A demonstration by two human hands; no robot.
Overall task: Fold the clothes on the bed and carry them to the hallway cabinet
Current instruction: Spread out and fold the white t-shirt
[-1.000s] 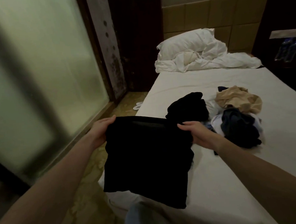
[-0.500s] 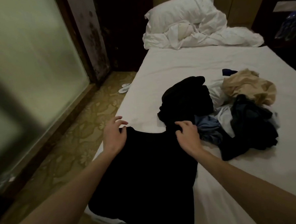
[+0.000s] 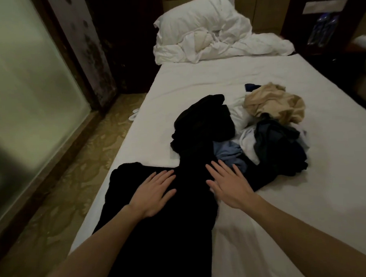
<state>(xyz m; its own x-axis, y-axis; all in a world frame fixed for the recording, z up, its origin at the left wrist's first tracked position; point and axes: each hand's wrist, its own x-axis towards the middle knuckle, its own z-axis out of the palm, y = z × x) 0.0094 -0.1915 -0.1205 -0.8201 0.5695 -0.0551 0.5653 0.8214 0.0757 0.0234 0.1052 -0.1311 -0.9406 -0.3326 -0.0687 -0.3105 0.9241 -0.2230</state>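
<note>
Both hands now flattened from pinching, left hand (image 3: 153, 193) and right hand (image 3: 229, 183) pressing straight fingers on black cloth garment (image 3: 161, 224) spread over white-sheeted bed (image 3: 298, 206), crumpled clothes pile (image 3: 270, 123) beyond right fingertips

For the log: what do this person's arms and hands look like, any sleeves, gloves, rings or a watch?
Both forearms are bare as far as the frame shows, with no sleeve edge in view. The left hand and right hand are ungloved. No ring, watch or wristband shows on either, though the light is dim.
</note>
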